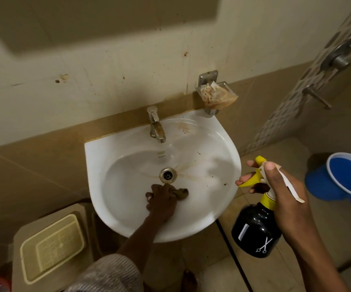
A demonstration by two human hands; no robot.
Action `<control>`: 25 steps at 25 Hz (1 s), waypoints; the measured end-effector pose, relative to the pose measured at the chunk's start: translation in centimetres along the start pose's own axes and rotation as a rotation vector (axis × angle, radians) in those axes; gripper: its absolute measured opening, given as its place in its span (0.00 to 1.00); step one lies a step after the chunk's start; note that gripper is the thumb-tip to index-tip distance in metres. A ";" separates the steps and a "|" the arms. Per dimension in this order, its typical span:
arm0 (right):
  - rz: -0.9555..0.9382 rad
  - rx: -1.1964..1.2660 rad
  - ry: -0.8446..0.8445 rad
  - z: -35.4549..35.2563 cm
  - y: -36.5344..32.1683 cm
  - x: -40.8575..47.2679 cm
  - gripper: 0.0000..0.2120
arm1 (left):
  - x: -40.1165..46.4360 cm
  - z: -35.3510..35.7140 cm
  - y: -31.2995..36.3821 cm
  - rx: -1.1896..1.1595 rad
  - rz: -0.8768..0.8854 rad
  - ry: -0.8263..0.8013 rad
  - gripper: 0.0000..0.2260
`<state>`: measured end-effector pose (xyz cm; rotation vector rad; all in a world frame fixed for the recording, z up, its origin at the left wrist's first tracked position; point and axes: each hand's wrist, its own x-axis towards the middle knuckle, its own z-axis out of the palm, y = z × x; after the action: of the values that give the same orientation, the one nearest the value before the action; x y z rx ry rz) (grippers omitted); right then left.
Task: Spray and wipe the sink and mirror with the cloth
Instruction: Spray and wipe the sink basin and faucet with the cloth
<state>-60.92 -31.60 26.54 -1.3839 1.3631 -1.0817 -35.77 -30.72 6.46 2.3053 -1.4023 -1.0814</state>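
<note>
1. Sink (223, 144), head view: you are at the wiping step. Your left hand (162, 204) presses a bunched brown cloth (180, 193) against the basin floor, just below the drain (168, 175). Its fingers (152, 197) are curled tight around the cloth, which sticks out to the right of them.
2. Brown streaks fan out from the drain toward the right wall, and dark specks sit near the right rim and behind the tap (156, 127). These look untouched, so the next move likely calls for sweeping the cloth rightward and up over them.
3. Your right hand (282, 186) holds the black spray bottle (256, 226) outside the right rim, fingers wrapped on the neck with fingertips on the yellow trigger (251, 180), the nozzle aimed into the basin.
4. I cannot pick out the mirror with certainty here; it seems yet to be done.
</note>
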 end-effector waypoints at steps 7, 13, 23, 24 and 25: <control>0.020 0.007 0.142 -2.7 -1.1 -0.6 0.21 | -2.4 2.8 11.1 -0.502 -0.070 -0.306 0.16; 0.017 -0.010 0.170 -2.5 -2.4 -0.5 0.22 | -4.7 1.6 12.3 -0.651 0.159 -0.346 0.17; -0.044 0.081 0.138 1.4 -5.1 0.4 0.26 | -12.8 -1.4 8.3 -0.855 0.444 -0.266 0.14; -0.040 0.095 0.140 1.4 -5.4 0.4 0.27 | -12.8 -3.1 7.6 -0.961 0.384 -0.214 0.14; -0.033 0.111 0.138 1.2 -5.6 0.4 0.28 | -12.5 -4.7 6.3 -1.038 0.341 -0.145 0.12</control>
<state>-58.45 -31.98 31.73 -1.2751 1.3604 -1.2756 -40.08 -24.28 18.97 1.2256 -0.8687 -1.4084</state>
